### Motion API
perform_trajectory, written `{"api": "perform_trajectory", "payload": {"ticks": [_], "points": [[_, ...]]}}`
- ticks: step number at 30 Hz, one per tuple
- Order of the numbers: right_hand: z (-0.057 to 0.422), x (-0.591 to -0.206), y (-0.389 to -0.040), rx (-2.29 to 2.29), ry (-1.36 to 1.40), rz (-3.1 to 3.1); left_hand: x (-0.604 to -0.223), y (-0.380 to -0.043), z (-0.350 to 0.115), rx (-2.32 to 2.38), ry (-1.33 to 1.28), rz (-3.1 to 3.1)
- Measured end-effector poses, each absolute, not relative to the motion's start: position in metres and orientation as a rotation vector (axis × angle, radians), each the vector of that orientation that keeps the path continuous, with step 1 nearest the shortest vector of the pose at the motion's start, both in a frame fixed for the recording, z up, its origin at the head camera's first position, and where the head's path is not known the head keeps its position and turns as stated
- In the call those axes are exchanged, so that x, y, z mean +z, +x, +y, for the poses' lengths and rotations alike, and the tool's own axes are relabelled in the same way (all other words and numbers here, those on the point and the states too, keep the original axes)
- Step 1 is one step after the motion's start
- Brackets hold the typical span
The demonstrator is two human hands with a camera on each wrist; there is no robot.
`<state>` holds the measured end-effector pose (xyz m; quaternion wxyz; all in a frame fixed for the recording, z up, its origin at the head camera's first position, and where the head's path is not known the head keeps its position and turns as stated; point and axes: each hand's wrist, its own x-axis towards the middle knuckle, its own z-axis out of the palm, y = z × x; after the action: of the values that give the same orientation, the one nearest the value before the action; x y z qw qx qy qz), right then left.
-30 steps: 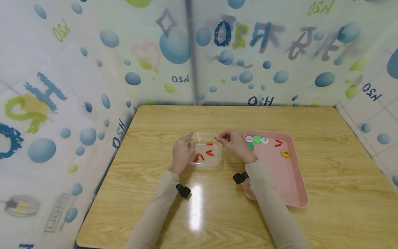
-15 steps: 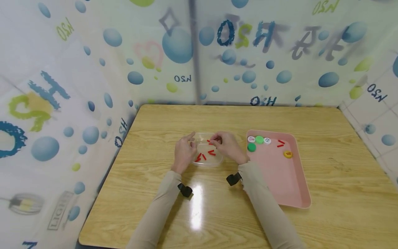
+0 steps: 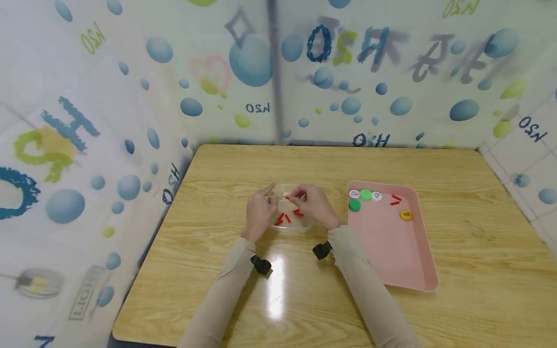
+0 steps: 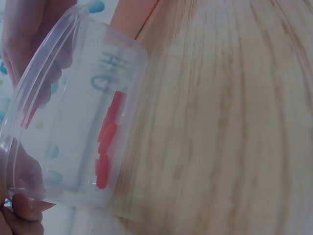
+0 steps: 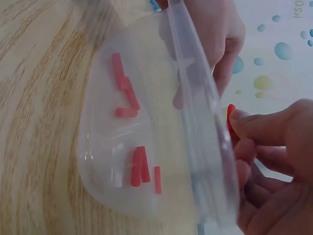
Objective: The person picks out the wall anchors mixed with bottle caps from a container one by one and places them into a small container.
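Note:
A clear plastic container stands on the table with several short red sticks lying on its bottom. My left hand grips the container's left side at the rim. Above the container, my right hand pinches another red stick between thumb and fingertips. The right wrist view shows that stick held near rim height, apart from the ones below. Through the container's wall, the left wrist view shows the red sticks bunched on the bottom.
Right of the container lies a pink tray. It holds two red sticks, green caps, white caps and a yellow cap. The wooden table reaches a patterned curtain at the back.
My right hand has moved left from the container's right edge to over its middle, carrying the pinched red stick. My left hand stays at the rim. The head view has shifted slightly.

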<state>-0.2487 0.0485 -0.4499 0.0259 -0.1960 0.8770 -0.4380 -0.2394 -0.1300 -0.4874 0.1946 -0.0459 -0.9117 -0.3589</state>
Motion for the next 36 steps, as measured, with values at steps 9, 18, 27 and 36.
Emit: {"api": "perform_trajectory", "payload": {"ticks": [9, 18, 27, 36], "points": [[0.046, -0.453, -0.250, -1.346, -0.600, 2.780, -0.486, -0.240, -0.129, -1.021, -0.104, -2.577], [0.059, -0.446, -0.252, -1.425, -0.598, 2.779, -0.487, -0.241, -0.130, -1.006, -0.114, -2.555], [0.101, -0.432, -0.255, -1.452, -0.485, 2.810, -0.489, -0.240, -0.131, -1.061, -0.124, -2.549], [0.149, -0.430, -0.256, -1.526, -0.409, 2.877, -0.487, -0.239, -0.128, -1.064, -0.124, -2.543]]}}
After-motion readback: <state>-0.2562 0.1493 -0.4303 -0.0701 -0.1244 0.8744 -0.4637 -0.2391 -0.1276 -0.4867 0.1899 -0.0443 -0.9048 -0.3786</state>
